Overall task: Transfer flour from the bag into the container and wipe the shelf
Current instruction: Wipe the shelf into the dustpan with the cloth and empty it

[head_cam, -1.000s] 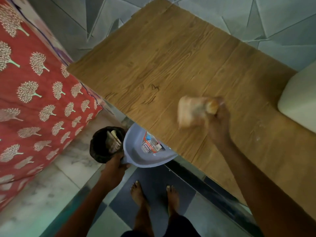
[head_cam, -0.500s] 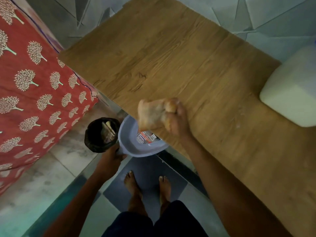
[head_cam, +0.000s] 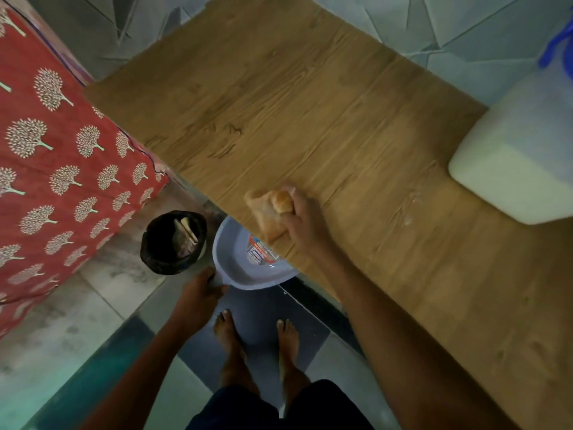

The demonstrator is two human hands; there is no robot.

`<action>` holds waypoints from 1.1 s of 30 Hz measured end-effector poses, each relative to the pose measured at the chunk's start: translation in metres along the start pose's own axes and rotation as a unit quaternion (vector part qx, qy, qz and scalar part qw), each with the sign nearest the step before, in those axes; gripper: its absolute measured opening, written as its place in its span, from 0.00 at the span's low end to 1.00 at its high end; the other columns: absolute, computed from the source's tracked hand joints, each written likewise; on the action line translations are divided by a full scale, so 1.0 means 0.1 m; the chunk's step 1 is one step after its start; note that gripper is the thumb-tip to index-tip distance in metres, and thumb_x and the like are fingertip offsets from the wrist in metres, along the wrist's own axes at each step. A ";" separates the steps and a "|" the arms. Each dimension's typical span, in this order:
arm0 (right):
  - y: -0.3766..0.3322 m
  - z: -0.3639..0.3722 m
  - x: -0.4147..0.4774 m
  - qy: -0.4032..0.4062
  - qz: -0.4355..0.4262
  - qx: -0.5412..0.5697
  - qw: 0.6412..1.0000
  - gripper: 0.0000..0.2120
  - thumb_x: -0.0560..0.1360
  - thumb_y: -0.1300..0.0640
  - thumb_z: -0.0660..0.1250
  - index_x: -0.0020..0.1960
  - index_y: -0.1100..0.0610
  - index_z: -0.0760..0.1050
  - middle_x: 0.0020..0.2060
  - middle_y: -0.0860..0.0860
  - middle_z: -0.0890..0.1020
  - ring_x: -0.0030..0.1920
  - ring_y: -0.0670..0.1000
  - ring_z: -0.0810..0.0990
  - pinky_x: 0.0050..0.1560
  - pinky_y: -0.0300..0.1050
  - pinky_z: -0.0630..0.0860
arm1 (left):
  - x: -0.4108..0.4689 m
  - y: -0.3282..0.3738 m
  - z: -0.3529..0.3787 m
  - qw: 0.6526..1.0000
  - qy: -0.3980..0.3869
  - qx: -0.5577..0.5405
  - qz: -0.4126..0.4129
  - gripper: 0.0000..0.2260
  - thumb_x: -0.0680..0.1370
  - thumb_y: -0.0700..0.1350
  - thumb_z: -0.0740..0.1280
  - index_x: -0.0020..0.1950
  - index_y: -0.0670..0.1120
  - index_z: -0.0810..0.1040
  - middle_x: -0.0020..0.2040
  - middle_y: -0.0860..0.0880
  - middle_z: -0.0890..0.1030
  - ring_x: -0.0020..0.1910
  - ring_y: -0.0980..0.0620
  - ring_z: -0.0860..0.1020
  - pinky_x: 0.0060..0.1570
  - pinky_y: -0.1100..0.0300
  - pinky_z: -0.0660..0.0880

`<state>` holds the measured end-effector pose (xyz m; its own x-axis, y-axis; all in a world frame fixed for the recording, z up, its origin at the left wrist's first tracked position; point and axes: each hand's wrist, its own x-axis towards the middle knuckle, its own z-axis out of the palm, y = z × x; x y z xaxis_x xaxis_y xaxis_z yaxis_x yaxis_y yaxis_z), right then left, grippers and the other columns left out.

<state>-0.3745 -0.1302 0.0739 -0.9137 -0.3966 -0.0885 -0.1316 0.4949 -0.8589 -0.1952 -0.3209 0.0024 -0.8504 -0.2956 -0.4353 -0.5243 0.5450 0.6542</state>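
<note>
My right hand point(head_cam: 305, 223) grips a crumpled tan cloth point(head_cam: 267, 212) pressed flat on the wooden shelf point(head_cam: 310, 103) right at its front edge. Below that edge my left hand point(head_cam: 200, 293) holds the handle of a grey plastic dustpan point(head_cam: 238, 265), whose open pan sits tucked under the shelf lip beneath the cloth. A label shows inside the pan. A pale translucent container point(head_cam: 511, 162) filled with flour stands at the right end of the shelf. A few white flour smears point(head_cam: 409, 209) lie on the wood left of the container.
A small bin lined with a black bag point(head_cam: 173, 242) stands on the floor left of the dustpan. A red patterned fabric point(head_cam: 62, 166) covers furniture at the left. My bare feet point(head_cam: 257, 346) stand on the tiled floor. A blue handle point(head_cam: 556, 45) shows at top right.
My right hand swept the cloth leftward and toward the front edge of the shelf, stopping above the dustpan. The left hand kept the dustpan under the edge.
</note>
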 end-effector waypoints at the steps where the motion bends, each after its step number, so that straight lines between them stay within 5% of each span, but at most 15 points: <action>1: -0.04 0.01 -0.09 0.000 0.021 0.080 0.997 0.13 0.71 0.59 0.62 0.54 0.57 0.77 0.43 0.49 0.82 0.44 0.47 0.80 0.45 0.47 0.78 | 0.00 0.02 0.01 1.000 -0.003 0.002 -0.003 0.10 0.77 0.36 0.70 0.58 0.42 0.79 0.54 0.44 0.82 0.53 0.45 0.79 0.53 0.48 0.74; 4: -0.05 -0.39 -0.06 0.093 0.051 0.303 0.947 0.10 0.69 0.68 0.63 0.42 0.54 0.77 0.35 0.43 0.82 0.37 0.41 0.79 0.40 0.40 0.77 | -0.03 0.08 0.05 1.000 -0.011 0.004 -0.001 0.10 0.79 0.38 0.69 0.60 0.44 0.79 0.54 0.46 0.82 0.52 0.46 0.79 0.53 0.49 0.74; 6: 0.09 -0.87 0.05 0.176 0.037 0.295 0.938 0.13 0.75 0.71 0.62 0.43 0.54 0.77 0.34 0.44 0.83 0.37 0.43 0.81 0.40 0.41 0.78 | -0.05 0.11 0.08 1.000 -0.013 0.004 0.002 0.10 0.79 0.38 0.69 0.59 0.44 0.78 0.54 0.46 0.82 0.52 0.47 0.79 0.52 0.50 0.75; 8: 0.39 -1.45 0.12 0.264 0.013 0.117 0.957 0.06 0.77 0.66 0.63 0.49 0.59 0.77 0.40 0.45 0.83 0.43 0.47 0.81 0.47 0.47 0.79 | -0.06 0.13 0.12 1.000 -0.003 0.000 0.007 0.09 0.78 0.38 0.70 0.58 0.43 0.79 0.53 0.45 0.82 0.51 0.46 0.79 0.51 0.50 0.75; 11: 0.96 -2.12 0.27 0.274 0.010 -0.228 0.934 0.16 0.75 0.56 0.62 0.57 0.65 0.76 0.48 0.58 0.82 0.50 0.59 0.81 0.55 0.54 0.76 | -0.11 0.18 0.22 1.000 0.010 -0.009 0.018 0.07 0.78 0.35 0.69 0.56 0.40 0.79 0.51 0.43 0.82 0.49 0.46 0.79 0.48 0.53 0.72; 16: 1.16 -1.59 0.24 0.153 0.025 -0.340 0.928 0.24 0.78 0.52 0.60 0.71 0.64 0.70 0.65 0.66 0.76 0.66 0.67 0.74 0.70 0.65 0.66 | -0.18 0.18 0.31 1.000 0.008 -0.013 0.023 0.10 0.76 0.36 0.71 0.56 0.43 0.80 0.52 0.45 0.83 0.52 0.46 0.80 0.54 0.45 0.76; 22: 0.32 -0.19 -0.45 -0.016 -0.094 -0.141 0.985 0.19 0.78 0.57 0.63 0.67 0.64 0.73 0.63 0.62 0.78 0.63 0.62 0.76 0.65 0.57 0.72 | -0.32 0.22 0.33 1.000 0.013 -0.018 0.009 0.10 0.76 0.36 0.71 0.56 0.45 0.79 0.52 0.47 0.82 0.52 0.47 0.80 0.54 0.47 0.76; 25: 0.00 0.01 -0.67 -0.047 -0.071 0.047 0.995 0.12 0.80 0.58 0.63 0.62 0.60 0.73 0.52 0.57 0.81 0.50 0.51 0.79 0.49 0.46 0.77 | -0.39 0.24 0.35 1.000 0.014 -0.012 -0.020 0.09 0.77 0.36 0.70 0.55 0.44 0.79 0.51 0.45 0.82 0.51 0.44 0.80 0.54 0.45 0.76; 27: -0.04 -0.15 -0.63 -0.010 0.006 0.177 0.984 0.10 0.76 0.62 0.67 0.56 0.55 0.75 0.44 0.51 0.81 0.42 0.46 0.79 0.43 0.43 0.78 | -0.43 0.26 0.37 1.000 0.014 -0.006 -0.023 0.09 0.77 0.36 0.70 0.56 0.44 0.79 0.51 0.45 0.82 0.51 0.45 0.79 0.54 0.46 0.76; 29: 0.04 -0.47 -0.55 0.079 0.036 0.267 0.960 0.09 0.70 0.63 0.67 0.50 0.56 0.76 0.42 0.52 0.81 0.42 0.49 0.79 0.43 0.52 0.78 | -0.44 0.29 0.38 1.000 0.009 -0.003 -0.026 0.09 0.77 0.37 0.70 0.57 0.44 0.79 0.52 0.46 0.82 0.51 0.46 0.79 0.54 0.48 0.76; 31: 0.21 -0.92 -0.48 0.181 0.005 0.241 0.953 0.10 0.69 0.62 0.67 0.51 0.61 0.77 0.44 0.60 0.82 0.44 0.56 0.80 0.47 0.59 0.79 | -0.44 0.30 0.40 1.000 0.008 0.003 -0.027 0.10 0.78 0.39 0.70 0.58 0.45 0.79 0.52 0.46 0.82 0.52 0.46 0.79 0.55 0.46 0.76; 33: 0.46 -1.43 -0.47 0.247 0.000 0.124 0.961 0.14 0.71 0.64 0.67 0.56 0.64 0.75 0.48 0.58 0.82 0.47 0.53 0.80 0.51 0.48 0.79 | -0.44 0.31 0.44 1.000 0.009 0.003 -0.023 0.10 0.78 0.39 0.70 0.58 0.45 0.78 0.52 0.46 0.82 0.51 0.45 0.79 0.55 0.45 0.76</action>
<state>-0.3927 0.0215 0.1108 -0.9927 0.0490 0.1098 -0.0926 0.2705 -0.9582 -0.1718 -0.2565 0.0143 -0.8257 -0.3355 -0.4535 -0.5633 0.5344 0.6302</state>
